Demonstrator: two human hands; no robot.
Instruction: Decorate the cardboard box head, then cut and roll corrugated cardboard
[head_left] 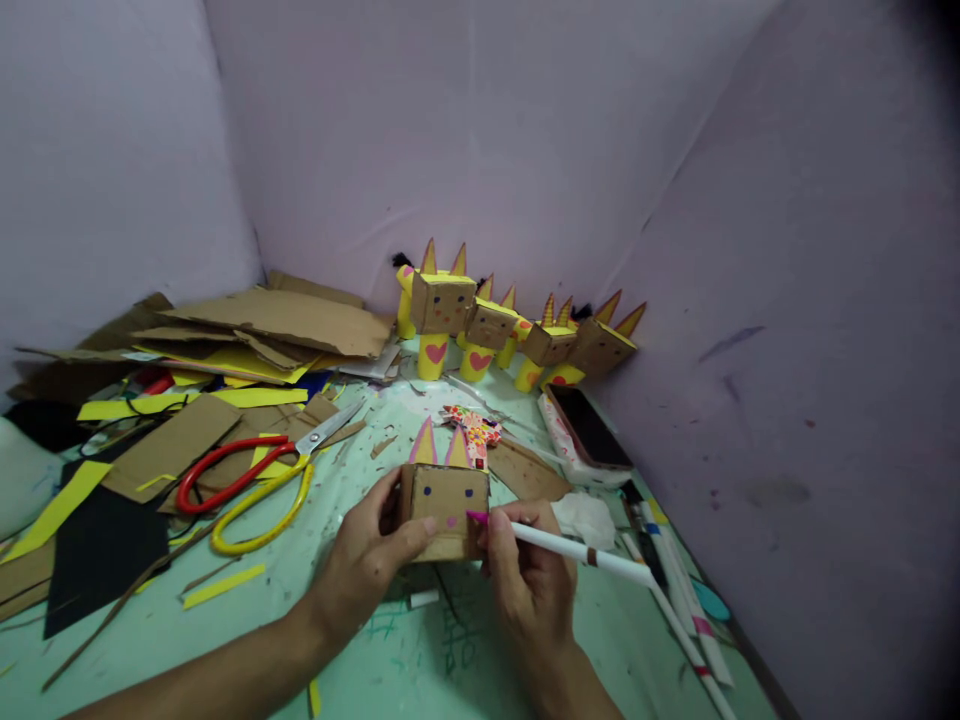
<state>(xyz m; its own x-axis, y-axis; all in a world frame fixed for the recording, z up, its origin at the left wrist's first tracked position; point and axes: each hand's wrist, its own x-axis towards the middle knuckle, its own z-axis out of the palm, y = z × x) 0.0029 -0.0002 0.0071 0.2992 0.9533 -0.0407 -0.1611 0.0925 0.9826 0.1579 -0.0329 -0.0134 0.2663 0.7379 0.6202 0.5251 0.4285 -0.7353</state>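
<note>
My left hand grips the left side of a small cardboard box head, its thumb across the front. Two pointed yellow ears with pink edges stand on top of the box. Two dark dots and a pink dot are drawn on its face. My right hand is closed around a white marker pen, whose pink tip touches or nearly touches the right part of the face. A patterned red and white piece is behind the box.
Several finished cardboard figures stand by the back wall. Red and yellow scissors lie left among cardboard scraps and yellow strips. To the right are a phone, a crumpled tissue and several markers.
</note>
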